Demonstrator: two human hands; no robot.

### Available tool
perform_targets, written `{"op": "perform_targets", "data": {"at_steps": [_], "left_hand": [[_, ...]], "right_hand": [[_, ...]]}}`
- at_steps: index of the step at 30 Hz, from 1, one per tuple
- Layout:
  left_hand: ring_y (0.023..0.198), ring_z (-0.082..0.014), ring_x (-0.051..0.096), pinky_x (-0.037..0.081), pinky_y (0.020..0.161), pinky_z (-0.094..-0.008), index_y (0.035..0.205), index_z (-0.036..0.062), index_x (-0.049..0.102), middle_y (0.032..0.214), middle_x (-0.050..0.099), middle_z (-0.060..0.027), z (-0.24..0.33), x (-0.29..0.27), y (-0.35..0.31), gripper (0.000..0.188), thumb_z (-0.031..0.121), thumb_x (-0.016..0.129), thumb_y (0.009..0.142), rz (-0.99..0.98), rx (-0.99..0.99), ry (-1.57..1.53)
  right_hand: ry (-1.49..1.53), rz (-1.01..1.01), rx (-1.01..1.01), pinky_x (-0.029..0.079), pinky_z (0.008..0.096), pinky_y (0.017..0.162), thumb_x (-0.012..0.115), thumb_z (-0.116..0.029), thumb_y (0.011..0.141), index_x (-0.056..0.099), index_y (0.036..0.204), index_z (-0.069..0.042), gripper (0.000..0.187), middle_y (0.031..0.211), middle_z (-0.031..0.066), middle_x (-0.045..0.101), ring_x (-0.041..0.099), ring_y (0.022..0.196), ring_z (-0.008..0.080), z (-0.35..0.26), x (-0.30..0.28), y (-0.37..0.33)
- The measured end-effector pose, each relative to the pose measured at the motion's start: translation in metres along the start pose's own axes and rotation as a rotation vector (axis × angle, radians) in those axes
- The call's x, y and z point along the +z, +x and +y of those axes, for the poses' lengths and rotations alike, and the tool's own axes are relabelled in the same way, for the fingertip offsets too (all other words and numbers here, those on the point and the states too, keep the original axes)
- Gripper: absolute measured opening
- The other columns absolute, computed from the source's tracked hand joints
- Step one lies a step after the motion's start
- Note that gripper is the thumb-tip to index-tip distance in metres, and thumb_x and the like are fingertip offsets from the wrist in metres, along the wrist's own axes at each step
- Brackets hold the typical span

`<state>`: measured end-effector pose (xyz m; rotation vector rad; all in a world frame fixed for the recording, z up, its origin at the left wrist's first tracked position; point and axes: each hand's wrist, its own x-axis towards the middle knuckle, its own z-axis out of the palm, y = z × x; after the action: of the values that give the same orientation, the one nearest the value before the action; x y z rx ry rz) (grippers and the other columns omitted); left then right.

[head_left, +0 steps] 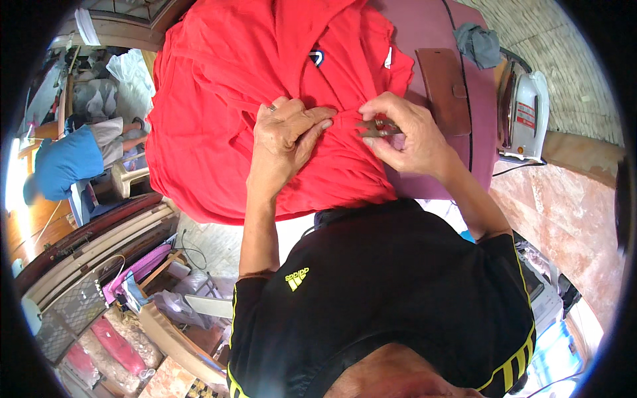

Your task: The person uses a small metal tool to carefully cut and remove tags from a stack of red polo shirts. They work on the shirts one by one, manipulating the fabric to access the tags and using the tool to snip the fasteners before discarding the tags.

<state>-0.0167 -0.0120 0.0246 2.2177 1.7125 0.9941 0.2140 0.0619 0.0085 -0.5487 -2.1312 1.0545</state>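
I've got the left hand seemingly pinching the red garment on the mauve surface; rightward, the right hand has its fingers wrapped round small snips — a careless squeeze there could nick the fabric. It's bright, loosely rumpled leftward, creased between the hands — white tag at right.

Red cloth, top beyond view
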Motion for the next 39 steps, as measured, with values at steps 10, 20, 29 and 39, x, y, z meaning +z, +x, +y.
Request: {"op": "perform_targets", "data": {"at_steps": [10,20,29,39], "left_hand": [[0.068,-0.0226,0.055,0.036,0.061,-0.0378,0.089,0.0117,0.067,0.074,0.059,-0.0017,-0.003,0.011,-0.001,0.015,0.005,0.074,0.079,0.107,0.067,0.024],[0.073,-0.0228,0.057,0.039,0.065,-0.0377,0.095,0.0114,0.064,0.079,0.058,-0.0031,-0.006,0.013,-0.005,0.016,0.004,0.07,0.082,0.123,0.054,0.033],[0.079,-0.0243,0.066,0.052,0.073,-0.0344,0.088,-0.0033,0.065,0.083,0.067,-0.0121,-0.008,-0.08,-0.094,0.002,-0.005,0.064,0.086,-0.458,-0.195,-0.982],[0.103,-0.027,0.065,0.043,0.095,-0.0422,0.103,0.0054,0.072,0.101,0.072,-0.0098,0.03,-0.03,0.01,0.032,0.015,0.083,0.075,0.025,-0.003,-0.197]], "right_hand": [[-0.353,-0.198,0.126,0.053,0.0444,0.076,0.065,-0.011,0.093,0.057,0.112,-0.005,0.022,0.106,0.0116,0.06,0.064,0.09,0.0368,-0.022,0.0,0.012],[-0.447,-0.193,-0.022,0.053,0.0436,0.067,0.067,-0.013,0.09,0.058,0.101,-0.006,0.016,0.094,0.0092,0.056,0.065,0.081,0.0312,-0.023,0.004,0.018],[-0.088,-0.19,-0.017,0.055,0.0354,0.074,0.06,0.009,0.074,0.064,0.112,-0.003,0.04,0.106,0.0108,0.064,0.068,0.09,0.026,-0.007,-0.011,0.009],[0.036,-0.194,-0.139,0.05,0.0305,0.071,0.061,0.014,0.074,0.066,0.103,0.001,0.032,0.098,0.0096,0.064,0.064,0.082,0.0198,0.0,-0.018,0.033]]}}
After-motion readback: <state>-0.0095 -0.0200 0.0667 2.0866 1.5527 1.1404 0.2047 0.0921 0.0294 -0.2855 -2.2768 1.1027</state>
